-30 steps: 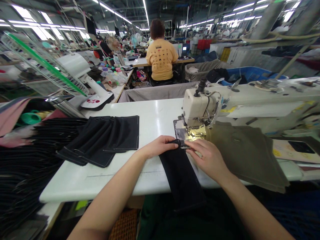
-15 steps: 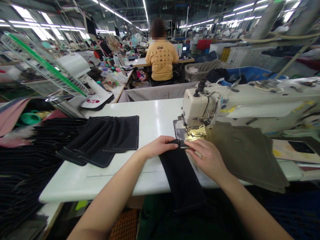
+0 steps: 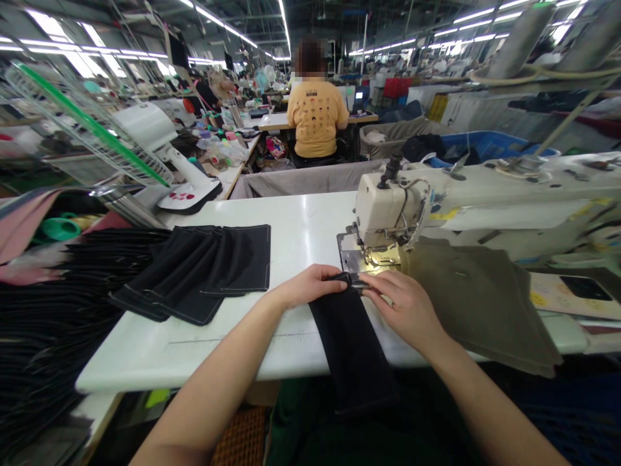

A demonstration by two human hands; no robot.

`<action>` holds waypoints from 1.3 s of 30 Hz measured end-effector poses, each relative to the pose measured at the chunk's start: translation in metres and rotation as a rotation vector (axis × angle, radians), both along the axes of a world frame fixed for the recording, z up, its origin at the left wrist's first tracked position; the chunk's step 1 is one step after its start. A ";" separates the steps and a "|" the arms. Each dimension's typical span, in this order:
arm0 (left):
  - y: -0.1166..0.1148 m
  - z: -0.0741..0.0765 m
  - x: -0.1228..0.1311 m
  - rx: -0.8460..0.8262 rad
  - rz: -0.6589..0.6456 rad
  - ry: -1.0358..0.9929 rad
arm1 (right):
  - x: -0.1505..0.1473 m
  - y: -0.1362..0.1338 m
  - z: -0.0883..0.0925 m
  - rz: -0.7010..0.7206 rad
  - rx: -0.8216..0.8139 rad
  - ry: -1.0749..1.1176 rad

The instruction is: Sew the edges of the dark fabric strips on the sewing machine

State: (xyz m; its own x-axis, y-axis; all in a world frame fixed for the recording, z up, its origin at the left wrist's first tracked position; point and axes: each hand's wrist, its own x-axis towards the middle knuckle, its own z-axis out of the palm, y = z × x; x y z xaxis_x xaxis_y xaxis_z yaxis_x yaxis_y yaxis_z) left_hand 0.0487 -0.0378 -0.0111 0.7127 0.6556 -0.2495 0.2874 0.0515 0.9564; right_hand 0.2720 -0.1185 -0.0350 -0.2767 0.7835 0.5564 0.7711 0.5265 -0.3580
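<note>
Garment factory (image 3: 233, 45), white worktable (image 3: 301, 226), left hand (image 3: 305, 287) and right hand (image 3: 402, 307), fingers (image 3: 381, 281) clamped on end of black fabric strip (image 3: 352, 349), just beside industrial sewing machine (image 3: 388, 210), olive cloth (image 3: 478, 304) alongside

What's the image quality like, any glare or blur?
In the head view, ceiling lights glare on the white sewing table, the dark fabric stack at lower left is smeared with blur, and the wide lens bends the scene's edges; the seated co-worker's head is pixelated.
</note>
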 end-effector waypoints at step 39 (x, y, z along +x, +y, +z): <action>0.000 0.001 0.001 0.044 -0.015 0.019 | -0.007 0.002 -0.005 0.034 -0.210 0.283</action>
State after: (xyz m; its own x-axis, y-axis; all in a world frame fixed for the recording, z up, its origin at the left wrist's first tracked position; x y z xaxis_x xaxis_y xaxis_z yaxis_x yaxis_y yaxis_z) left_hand 0.0499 -0.0377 -0.0105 0.7180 0.6554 -0.2345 0.3062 0.0051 0.9519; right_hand 0.2647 -0.1164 -0.0404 -0.1622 0.8819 0.4428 0.6093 0.4424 -0.6581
